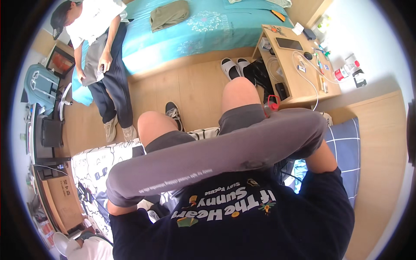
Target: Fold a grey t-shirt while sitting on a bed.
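Observation:
A long grey garment [216,156] stretches across my chest and lap, with a line of small pale print along its lower side. Both of my arms run into it: my left arm [122,209] enters at the left end and my right arm [323,159] at the right end. The cloth covers both hands, so their fingers do not show. Beneath the garment are my bare knees [241,92] and dark shorts [240,117]. Just beyond its right part stands a clear bottle with a red cap [272,104].
Another person [102,47] at the far left holds a grey cloth [92,65]. A bed with a turquoise cover [164,47] bears a folded olive garment [170,15]. At right, a wooden desk [320,89] holds a phone [289,43] and cables. Slippers [230,69] lie beside it.

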`<action>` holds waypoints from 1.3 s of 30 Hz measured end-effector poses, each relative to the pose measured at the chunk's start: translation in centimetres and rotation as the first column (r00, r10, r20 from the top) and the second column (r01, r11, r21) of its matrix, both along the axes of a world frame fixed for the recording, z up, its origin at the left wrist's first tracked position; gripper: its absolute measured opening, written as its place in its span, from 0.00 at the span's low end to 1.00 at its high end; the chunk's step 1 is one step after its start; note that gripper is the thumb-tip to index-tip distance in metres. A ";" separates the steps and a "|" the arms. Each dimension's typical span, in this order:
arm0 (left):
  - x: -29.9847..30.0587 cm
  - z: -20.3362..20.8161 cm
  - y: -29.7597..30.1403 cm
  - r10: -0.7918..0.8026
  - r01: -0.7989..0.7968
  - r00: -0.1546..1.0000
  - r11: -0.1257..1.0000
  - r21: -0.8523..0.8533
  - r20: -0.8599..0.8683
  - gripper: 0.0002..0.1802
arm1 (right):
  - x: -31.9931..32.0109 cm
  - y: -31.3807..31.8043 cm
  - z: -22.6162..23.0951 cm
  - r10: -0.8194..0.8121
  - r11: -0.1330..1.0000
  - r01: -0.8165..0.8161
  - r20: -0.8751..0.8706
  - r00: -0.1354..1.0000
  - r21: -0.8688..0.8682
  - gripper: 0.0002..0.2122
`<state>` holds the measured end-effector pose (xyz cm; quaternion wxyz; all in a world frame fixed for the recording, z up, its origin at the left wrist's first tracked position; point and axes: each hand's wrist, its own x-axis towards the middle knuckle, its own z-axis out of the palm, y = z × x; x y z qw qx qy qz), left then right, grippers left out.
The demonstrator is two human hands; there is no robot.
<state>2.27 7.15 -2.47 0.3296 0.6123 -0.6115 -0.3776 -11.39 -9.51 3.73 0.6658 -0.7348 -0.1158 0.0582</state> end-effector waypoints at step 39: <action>-3.7 0.9 1.6 0.044 -0.042 0.998 0.998 0.051 -0.033 0.29 | -1.6 0.8 0.3 0.037 0.999 -0.038 0.052 0.998 0.003 0.17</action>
